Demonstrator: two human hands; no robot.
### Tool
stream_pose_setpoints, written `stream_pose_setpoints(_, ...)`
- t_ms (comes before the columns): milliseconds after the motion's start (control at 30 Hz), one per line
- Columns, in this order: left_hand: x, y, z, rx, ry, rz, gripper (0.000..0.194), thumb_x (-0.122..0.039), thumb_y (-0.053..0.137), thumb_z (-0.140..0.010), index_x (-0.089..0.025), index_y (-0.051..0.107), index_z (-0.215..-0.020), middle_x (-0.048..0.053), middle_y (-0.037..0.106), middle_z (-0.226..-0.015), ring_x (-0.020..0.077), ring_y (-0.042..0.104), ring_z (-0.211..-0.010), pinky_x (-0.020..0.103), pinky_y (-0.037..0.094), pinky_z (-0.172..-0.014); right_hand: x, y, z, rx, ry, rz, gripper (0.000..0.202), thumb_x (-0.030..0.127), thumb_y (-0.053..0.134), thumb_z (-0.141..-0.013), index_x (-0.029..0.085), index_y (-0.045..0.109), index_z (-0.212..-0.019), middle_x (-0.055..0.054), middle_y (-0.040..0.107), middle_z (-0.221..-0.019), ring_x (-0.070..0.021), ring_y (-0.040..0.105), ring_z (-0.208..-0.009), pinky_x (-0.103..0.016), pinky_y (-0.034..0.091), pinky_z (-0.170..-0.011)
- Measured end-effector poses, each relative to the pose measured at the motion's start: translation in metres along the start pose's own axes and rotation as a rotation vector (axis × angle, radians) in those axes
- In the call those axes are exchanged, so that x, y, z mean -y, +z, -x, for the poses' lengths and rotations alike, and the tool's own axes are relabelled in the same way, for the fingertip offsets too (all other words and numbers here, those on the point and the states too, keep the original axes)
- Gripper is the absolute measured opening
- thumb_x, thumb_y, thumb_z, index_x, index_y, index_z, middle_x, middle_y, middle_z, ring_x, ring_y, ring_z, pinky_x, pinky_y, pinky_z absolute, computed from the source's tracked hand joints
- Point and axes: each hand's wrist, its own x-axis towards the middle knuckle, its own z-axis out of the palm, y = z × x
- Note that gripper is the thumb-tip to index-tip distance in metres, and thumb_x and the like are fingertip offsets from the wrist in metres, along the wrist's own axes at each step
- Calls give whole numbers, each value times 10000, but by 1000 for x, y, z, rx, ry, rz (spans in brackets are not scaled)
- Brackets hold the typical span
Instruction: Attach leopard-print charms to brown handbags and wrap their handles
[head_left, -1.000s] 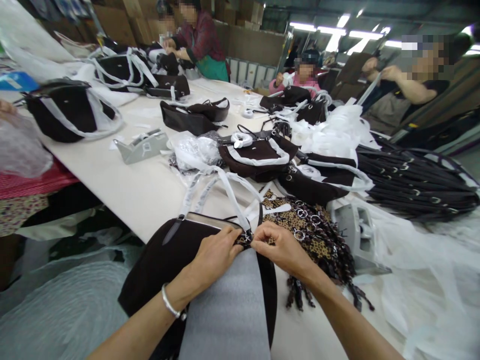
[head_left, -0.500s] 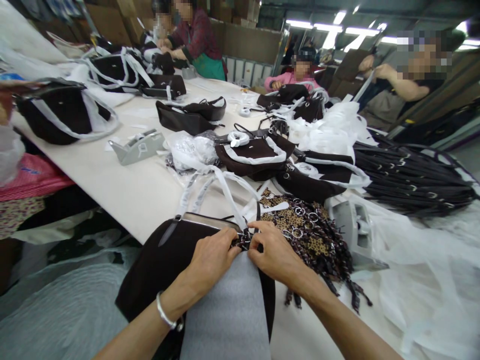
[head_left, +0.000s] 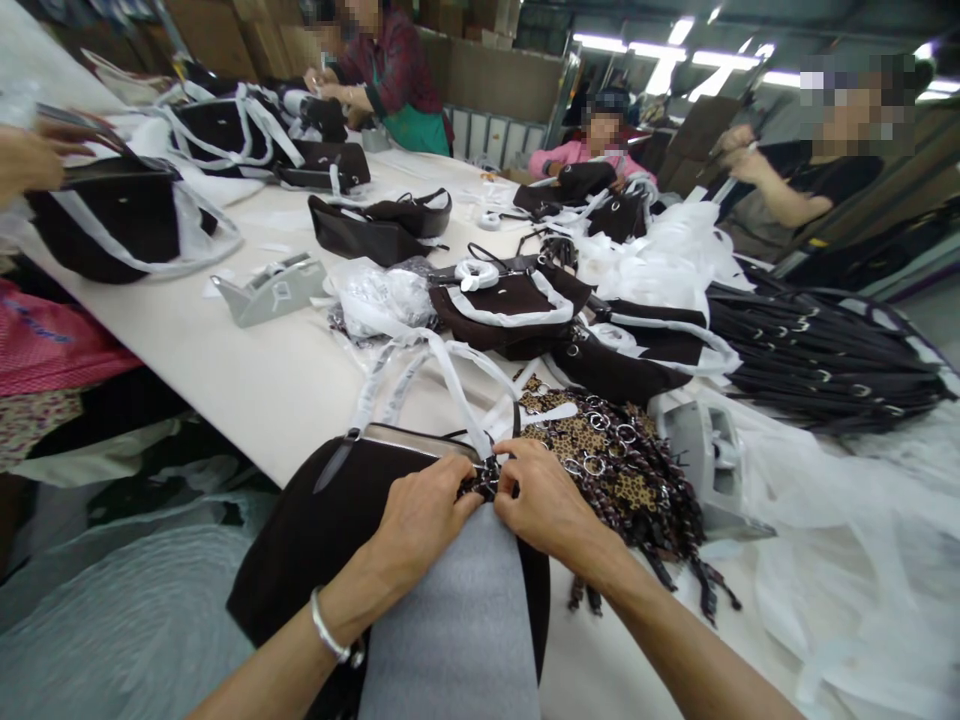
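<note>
A dark brown handbag (head_left: pixel 315 530) with a zip top and white-wrapped handles (head_left: pixel 459 390) lies on the table in front of me. Over its front hangs a grey sheet of wrapping (head_left: pixel 454 620). At the base of one handle, my left hand (head_left: pixel 427 510) pinches a dark braided charm strap (head_left: pixel 474 483). My right hand (head_left: pixel 544 500) meets it there, thumb and index finger closed on the same strap near its metal ring. The fingertips partly hide the fastening. Just right of the bag lies a pile of patterned charms (head_left: pixel 622 465) with metal rings and dark tassels.
Tape dispensers stand at the left (head_left: pixel 274 290) and right (head_left: pixel 709 460). Other wrapped brown bags (head_left: pixel 510 310) lie further back. Black straps (head_left: pixel 825 350) are heaped at right, near white wrapping sheets (head_left: pixel 862 560). Co-workers stand around the table; one co-worker's hand (head_left: pixel 30 160) is at far left.
My hands stay at the handle base with only slight finger movement. At far left, a co-worker's hand has come into view over a bag. The co-worker at right has lowered their hands slightly.
</note>
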Motion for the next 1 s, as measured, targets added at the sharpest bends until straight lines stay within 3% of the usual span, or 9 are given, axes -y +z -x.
stream_pose_setpoints(333, 0, -3, 5, 7, 52, 106, 155, -305, 506, -943, -261, 650, -979, 2, 713, -1015, 203, 672, -909, 289, 460, -786, 3, 7, -3, -12, 17, 22, 171, 79, 575, -745, 181, 670, -646, -116, 660, -1214, -267, 549, -1171, -409, 384, -1022)
stream_pose_setpoints(567, 14, 1, 3, 25, 102, 282, 198, -247, 528, -907, -266, 705, -995, 2, 711, -999, 189, 655, -920, 280, 468, -841, -9, 16, 9, -119, 118, -99, 126, 170, 638, -802, 201, 690, -692, -80, 646, -1245, -242, 540, -1197, -410, 363, -1055)
stream_pose_setpoints(733, 26, 10, -6, 58, 92, 499, 293, -164, 517, -854, -254, 720, -1045, 4, 728, -1036, 179, 651, -949, 269, 466, -872, -14, 20, 13, -116, 133, -210, 121, 177, 654, -802, 211, 697, -694, -84, 643, -1237, -230, 548, -1198, -416, 367, -1060)
stream_pose_setpoints(1000, 29, 19, -12, 23, 26, 557, 239, -159, 521, -817, -214, 705, -958, 16, 728, -950, 178, 653, -872, 247, 468, -769, -18, 16, 6, -65, 111, -239, 126, 169, 650, -784, 221, 710, -686, -81, 633, -1259, -235, 541, -1213, -441, 352, -1071)
